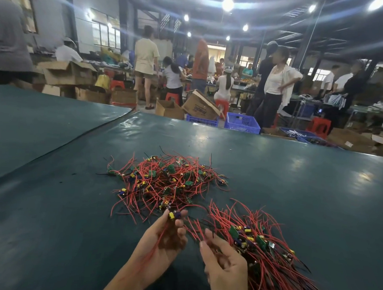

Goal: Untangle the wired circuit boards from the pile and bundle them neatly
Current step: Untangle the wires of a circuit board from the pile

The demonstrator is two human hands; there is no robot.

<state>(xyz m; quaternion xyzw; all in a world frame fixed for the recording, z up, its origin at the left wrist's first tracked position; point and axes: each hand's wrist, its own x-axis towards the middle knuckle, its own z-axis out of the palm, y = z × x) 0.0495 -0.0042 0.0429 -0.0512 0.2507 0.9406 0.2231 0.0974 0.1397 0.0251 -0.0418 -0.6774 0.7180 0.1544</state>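
Note:
A tangled pile (pixel 165 181) of small green circuit boards with red and black wires lies on the dark green table. My left hand (pixel 162 242) pinches one board (pixel 174 215) with a yellow and a blue part at its fingertips, just in front of the pile; its red wires trail down across the palm. My right hand (pixel 222 262) holds red wires between thumb and fingers at the left edge of a second heap, a bundle (pixel 263 246) of boards whose wires run roughly parallel toward the lower right.
The dark green table cover (pixel 294 171) has a seam running diagonally on the left (pixel 76 137). Beyond the far edge stand blue crates (pixel 242 123), cardboard boxes (pixel 201 108), red stools and several people at work.

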